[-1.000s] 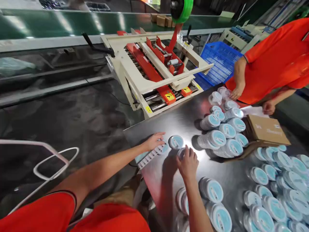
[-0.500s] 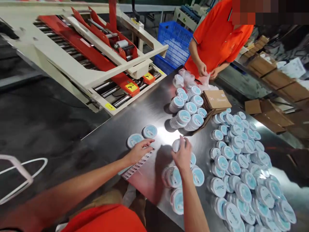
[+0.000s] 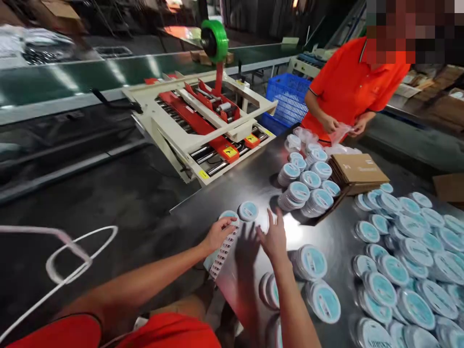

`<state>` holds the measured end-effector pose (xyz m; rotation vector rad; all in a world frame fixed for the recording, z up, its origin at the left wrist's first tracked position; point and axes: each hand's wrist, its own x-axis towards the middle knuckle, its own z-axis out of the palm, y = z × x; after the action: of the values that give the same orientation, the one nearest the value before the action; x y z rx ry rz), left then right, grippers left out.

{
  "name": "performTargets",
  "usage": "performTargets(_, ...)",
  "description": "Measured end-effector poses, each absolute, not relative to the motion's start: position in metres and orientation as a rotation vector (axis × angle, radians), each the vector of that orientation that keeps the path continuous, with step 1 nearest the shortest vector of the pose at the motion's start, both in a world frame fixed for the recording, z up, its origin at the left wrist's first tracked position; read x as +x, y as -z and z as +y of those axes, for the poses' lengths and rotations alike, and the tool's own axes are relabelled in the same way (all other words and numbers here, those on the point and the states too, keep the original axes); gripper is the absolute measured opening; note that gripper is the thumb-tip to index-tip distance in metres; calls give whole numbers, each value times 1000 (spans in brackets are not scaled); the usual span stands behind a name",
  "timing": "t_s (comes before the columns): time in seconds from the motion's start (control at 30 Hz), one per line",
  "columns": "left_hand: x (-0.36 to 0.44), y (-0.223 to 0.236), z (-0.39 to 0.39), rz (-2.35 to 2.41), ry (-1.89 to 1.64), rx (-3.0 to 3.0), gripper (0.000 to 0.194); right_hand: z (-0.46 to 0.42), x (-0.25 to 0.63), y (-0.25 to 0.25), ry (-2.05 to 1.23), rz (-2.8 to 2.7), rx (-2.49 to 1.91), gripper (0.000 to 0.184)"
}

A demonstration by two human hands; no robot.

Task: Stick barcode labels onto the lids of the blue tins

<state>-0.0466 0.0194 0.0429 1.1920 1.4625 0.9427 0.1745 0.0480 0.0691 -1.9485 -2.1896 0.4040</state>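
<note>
My left hand (image 3: pixel 217 235) is closed at the far end of a narrow sheet of printed labels (image 3: pixel 222 256), which reaches down past the table's near edge. Just beyond its fingertips sits a round, flat tub with a pale blue lid (image 3: pixel 228 214), partly covered by the hand. Another such tub (image 3: pixel 248 211) lies between my two hands. My right hand (image 3: pixel 273 237) hovers over the metal table with fingers apart and nothing visible in them. Right of that forearm stand short stacks of tubs (image 3: pixel 312 262); one stack (image 3: pixel 270 290) is partly hidden by the arm.
Many tubs (image 3: pixel 398 268) crowd the table's right side. Stacked tubs (image 3: pixel 299 192) stand beside flattened cartons (image 3: pixel 358 169) farther back. Across the table a co-worker in an orange shirt (image 3: pixel 351 87) handles clear plastic bags. A roller machine (image 3: pixel 213 128) and blue crate (image 3: pixel 288 99) are behind.
My right hand held a tub upright and now shows none; its fingers have spread and it has moved left, nearer the two tubs. My left hand stays by the label sheet. The view has tilted up.
</note>
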Motion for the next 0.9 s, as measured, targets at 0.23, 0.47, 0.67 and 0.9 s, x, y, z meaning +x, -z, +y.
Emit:
performTargets(0.23, -121, -29, -5, 1516, -1029, 785, 32, 125, 89, -39, -672, -2304, -2033, 77)
performTargets(0.47, -131, -22, 22, 1198, -985, 311, 9, 59, 52, -41, -677, -2351, -1884, 83)
performTargets(0.67, -137, -32, 47, 1160, -862, 163, 19, 37, 27, -27, -709, -2180, -1894, 94)
performTargets(0.9, -77, -48, 33, 973, -688, 264, 11, -82, 223, -71, -190, -1318, -2240, 84)
